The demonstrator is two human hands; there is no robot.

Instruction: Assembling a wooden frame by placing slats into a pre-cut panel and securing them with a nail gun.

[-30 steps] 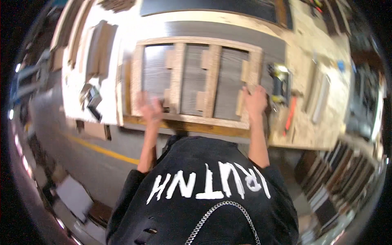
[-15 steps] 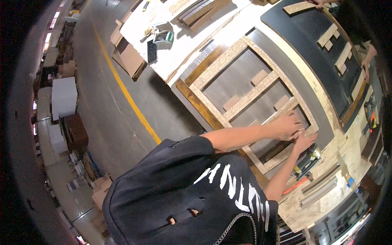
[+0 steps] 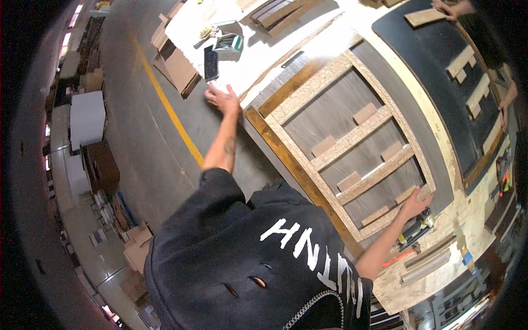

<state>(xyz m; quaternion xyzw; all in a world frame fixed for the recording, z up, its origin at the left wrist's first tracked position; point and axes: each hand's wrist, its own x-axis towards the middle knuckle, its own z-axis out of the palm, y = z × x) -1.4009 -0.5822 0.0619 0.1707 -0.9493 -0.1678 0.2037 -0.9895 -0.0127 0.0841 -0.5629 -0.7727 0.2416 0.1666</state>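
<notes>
My left hand [image 3: 223, 100] is stretched out past the table's left corner, fingers apart and holding nothing, just below a black phone [image 3: 211, 63]. My right hand [image 3: 416, 204] is closed over the near right corner of a particleboard frame [image 3: 352, 135], next to a small wooden block [image 3: 406, 193]. That frame lies on a grey wood-grain panel [image 3: 379, 61] and has crossbars with small blocks beside them. A brown-stained wood strip [image 3: 297, 175] runs along the panel's edge nearest me.
A small open box [image 3: 228, 45] stands by the phone. A power tool [image 3: 421, 225] lies close to my right hand. On the right, another person's hands [image 3: 507, 104] are at a black panel [image 3: 423, 60] with wood pieces. Cardboard [image 3: 177, 71] sits left of the table.
My left hand has left the frame's near right corner and swung far left to the table corner. The right hand stays near that corner. The frame appears slightly further right in view.
</notes>
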